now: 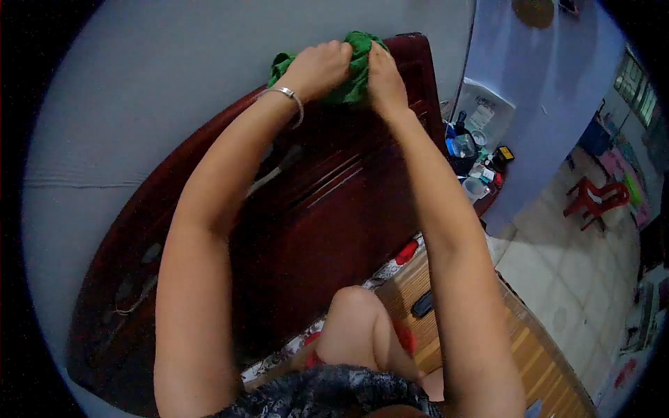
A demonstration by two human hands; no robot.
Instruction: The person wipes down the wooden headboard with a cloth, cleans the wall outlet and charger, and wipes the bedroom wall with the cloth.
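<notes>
Fingers of the left hand and right hand are wrapped around a bunched green cloth, fingertips mostly hidden, so how tight it's squeezed can't really be told. The cloth is held at the top edge of the dark wooden headboard, near its taller end; whether it's pressed on the wood isn't clear either. It'd probably be handled better folded into a flat pad, loose tail tucked in, with even pressure given by both hands. Over to the right, jars and bottles are crowded on a side table, so dangling corners are best kept away from there.
</notes>
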